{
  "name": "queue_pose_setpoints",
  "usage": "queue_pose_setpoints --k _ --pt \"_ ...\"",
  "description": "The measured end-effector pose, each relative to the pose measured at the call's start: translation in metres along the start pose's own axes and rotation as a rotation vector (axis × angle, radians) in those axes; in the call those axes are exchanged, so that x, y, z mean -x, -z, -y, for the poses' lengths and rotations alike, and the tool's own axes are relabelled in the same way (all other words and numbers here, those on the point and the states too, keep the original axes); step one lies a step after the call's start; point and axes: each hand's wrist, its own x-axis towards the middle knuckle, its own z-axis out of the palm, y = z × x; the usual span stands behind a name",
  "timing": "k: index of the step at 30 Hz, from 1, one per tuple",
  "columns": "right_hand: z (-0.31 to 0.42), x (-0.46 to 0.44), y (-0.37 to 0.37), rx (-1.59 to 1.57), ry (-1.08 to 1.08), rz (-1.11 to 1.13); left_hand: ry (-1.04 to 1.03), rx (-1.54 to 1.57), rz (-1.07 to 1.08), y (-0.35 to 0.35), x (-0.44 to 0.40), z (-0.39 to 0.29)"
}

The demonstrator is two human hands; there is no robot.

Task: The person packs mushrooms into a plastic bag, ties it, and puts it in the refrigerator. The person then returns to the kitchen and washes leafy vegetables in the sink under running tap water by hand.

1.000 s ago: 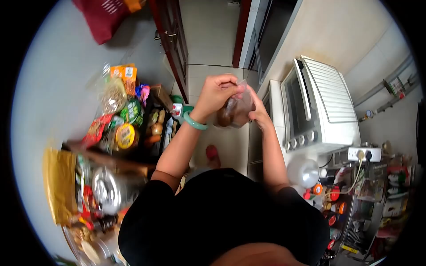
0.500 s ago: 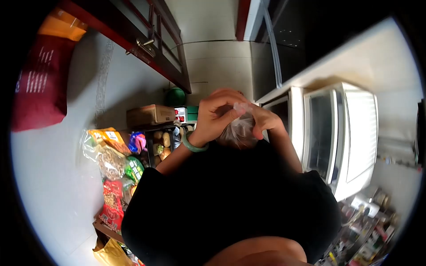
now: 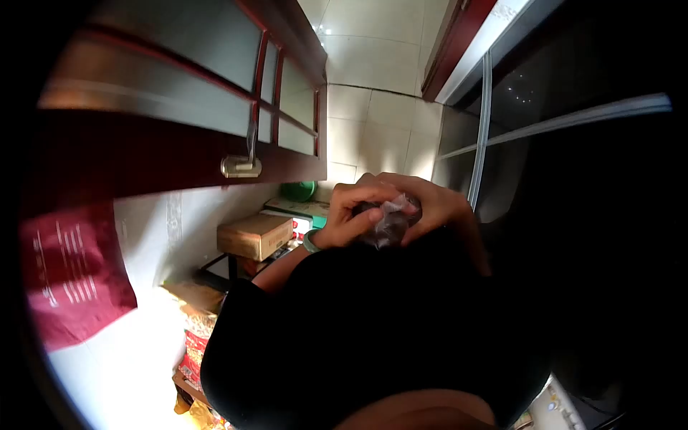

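Observation:
Close in front of my dark top, a clear, crumpled plastic bag (image 3: 389, 228) is held between both hands. My left hand (image 3: 349, 213) has its fingers and thumb curled round the bag's left side, near the gathered top. A pale green bangle (image 3: 309, 241) circles the left wrist. On the other side, my right hand (image 3: 438, 206) wraps the bag with bent fingers and its thumb pointing down. Something dark shows through the plastic, but its kind cannot be made out.
A dark red door (image 3: 172, 143) with glass panes and a metal handle (image 3: 241, 166) stands at the left. Below it are a cardboard box (image 3: 256, 236), a maroon bag (image 3: 79, 276) and red food packets (image 3: 193, 355). Ahead lies a tiled floor (image 3: 373, 118); dark glass panels (image 3: 459, 168) rise to the right.
My view has shifted towards the doorway, so the door looms larger. The white cabinet at the right is no longer visible. Both hands keep hold of the bag, its top now more bunched.

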Motion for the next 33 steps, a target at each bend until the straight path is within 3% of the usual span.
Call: queue_pose_setpoints --k 2,6,9,13,15,16,19,21,23,27,29,32,33 --pt "0.016 -0.015 0.034 0.124 0.101 0.007 -0.157 -0.128 0.115 0.023 -0.037 0.005" --pt "0.029 -0.042 0.115 0.171 0.070 -0.016 -0.013 -0.245 0.088 0.070 -0.113 0.007" --pt "0.029 -0.070 0.184 0.201 0.041 -0.044 -0.129 -0.263 0.048 0.112 -0.177 0.012" --pt "0.042 -0.124 0.283 0.216 0.032 -0.084 -0.134 -0.244 -0.054 0.181 -0.269 0.002" --pt "0.052 -0.154 0.327 -0.168 -0.098 -0.122 -0.175 -0.274 -0.177 0.213 -0.315 -0.018" --pt "0.053 -0.168 0.348 -0.172 -0.079 -0.149 -0.278 -0.229 -0.189 0.224 -0.341 -0.029" --pt "0.052 -0.217 0.414 -0.353 -0.112 -0.187 -0.320 -0.338 -0.190 0.273 -0.410 -0.052" --pt "0.058 -0.249 0.454 -0.432 -0.137 -0.217 -0.256 -0.175 -0.312 0.300 -0.449 -0.056" --pt "0.070 -0.279 0.492 -0.824 0.084 -0.319 -0.251 0.011 -0.420 0.333 -0.489 -0.068" --pt "0.058 -0.328 0.608 0.071 0.467 -0.998 -0.457 0.114 -0.578 0.402 -0.599 -0.075" --pt "0.060 -0.362 0.671 0.893 0.399 -1.215 -0.510 0.079 -0.633 0.452 -0.661 -0.092" --pt "0.083 -0.431 0.764 1.054 0.617 -1.156 -0.484 0.057 -0.742 0.519 -0.748 -0.103" --pt "0.083 -0.438 0.747 1.069 0.743 -1.133 -0.600 -0.038 -0.698 0.511 -0.729 -0.102"
